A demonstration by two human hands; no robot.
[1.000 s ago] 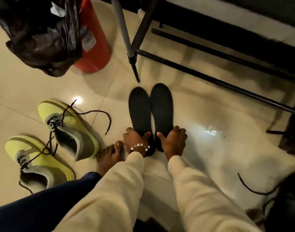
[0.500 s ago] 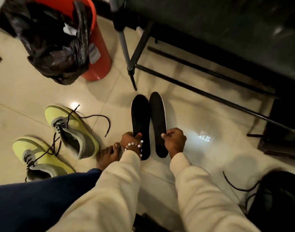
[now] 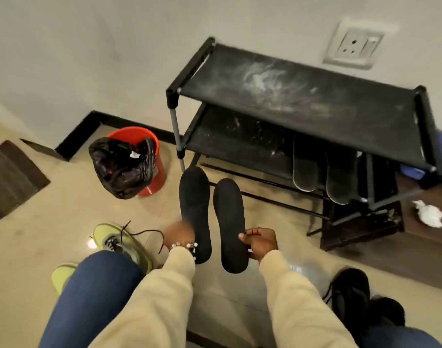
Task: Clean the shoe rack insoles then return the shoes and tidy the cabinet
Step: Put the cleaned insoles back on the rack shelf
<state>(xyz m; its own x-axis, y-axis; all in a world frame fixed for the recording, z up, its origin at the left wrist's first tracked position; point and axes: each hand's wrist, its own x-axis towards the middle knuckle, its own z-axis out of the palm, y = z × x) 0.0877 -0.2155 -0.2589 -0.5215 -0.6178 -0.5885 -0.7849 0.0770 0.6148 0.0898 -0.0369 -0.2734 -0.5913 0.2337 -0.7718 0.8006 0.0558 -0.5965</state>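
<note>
Gripping flat black oblong insoles [image 3: 227,222]

Your view is evenly lit indoors, moderately bright, warm in tone. A small hot glare spot sits on the glossy floor [image 3: 92,244] beside the yellow-green shoe [image 3: 119,243], and a fainter sheen lies near your right sleeve. Your left hand [image 3: 181,233] is smeared by motion blur; your right hand [image 3: 261,243] reads sharper. The wall socket [image 3: 354,45] and the shoe rack [image 3: 290,96] are soft. Straight lines bow toward the edges of the wide-angle frame. Shadow under the rack swallows detail.
</note>
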